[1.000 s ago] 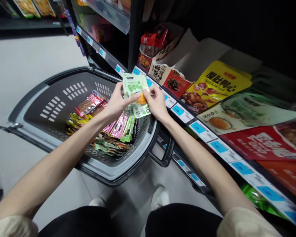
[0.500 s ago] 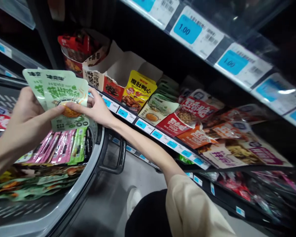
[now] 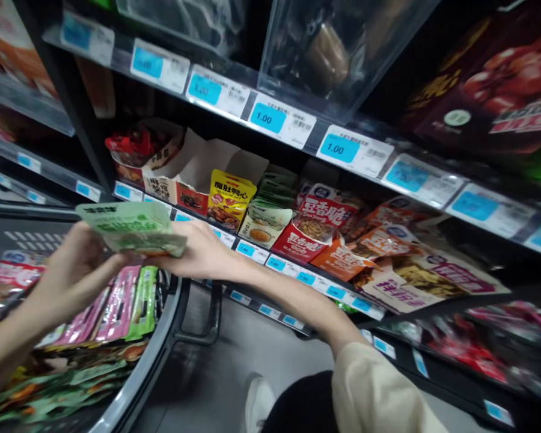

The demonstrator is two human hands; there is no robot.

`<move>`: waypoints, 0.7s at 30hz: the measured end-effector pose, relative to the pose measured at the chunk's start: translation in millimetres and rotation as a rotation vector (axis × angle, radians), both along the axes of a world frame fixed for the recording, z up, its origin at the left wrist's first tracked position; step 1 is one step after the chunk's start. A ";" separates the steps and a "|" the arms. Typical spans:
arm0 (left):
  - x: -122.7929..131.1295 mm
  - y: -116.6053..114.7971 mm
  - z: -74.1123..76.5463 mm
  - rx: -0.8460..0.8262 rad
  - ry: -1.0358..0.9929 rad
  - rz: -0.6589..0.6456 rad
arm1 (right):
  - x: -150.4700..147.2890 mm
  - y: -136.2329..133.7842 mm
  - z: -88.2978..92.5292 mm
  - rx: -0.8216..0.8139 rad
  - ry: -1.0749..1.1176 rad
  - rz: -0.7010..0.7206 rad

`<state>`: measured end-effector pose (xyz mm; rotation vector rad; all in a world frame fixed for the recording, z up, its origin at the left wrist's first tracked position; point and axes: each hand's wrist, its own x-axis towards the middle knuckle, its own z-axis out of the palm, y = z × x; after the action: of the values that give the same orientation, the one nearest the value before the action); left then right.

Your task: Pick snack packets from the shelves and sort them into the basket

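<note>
Light falls from above. It makes the price tags bright, and some shine white. Deep inside the shelves it is dark. The picture is smeared. The green packet, the left hand and the right hand look soft. The bags at the right edge are the blurriest. The shelf lines lean and bend near the edges.
</note>
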<state>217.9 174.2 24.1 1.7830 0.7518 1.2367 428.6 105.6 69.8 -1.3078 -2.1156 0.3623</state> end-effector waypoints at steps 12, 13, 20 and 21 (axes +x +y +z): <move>158.2 -64.1 71.0 0.728 0.686 -0.308 | 97.3 -116.5 92.5 0.393 -0.112 -0.557; 167.2 -71.1 66.4 0.781 0.704 -0.274 | 99.9 -119.8 92.7 0.377 -0.122 -0.573; 190.3 -79.1 31.0 0.839 0.577 -0.168 | 110.1 -116.0 82.2 0.325 -0.156 -0.690; 191.1 -78.1 29.5 0.823 0.559 -0.157 | 111.8 -112.9 81.1 0.324 -0.178 -0.698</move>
<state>409.1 96.1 53.6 2.8729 0.3821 1.0050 540.4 -7.4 150.8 -1.8007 -1.6110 -0.3847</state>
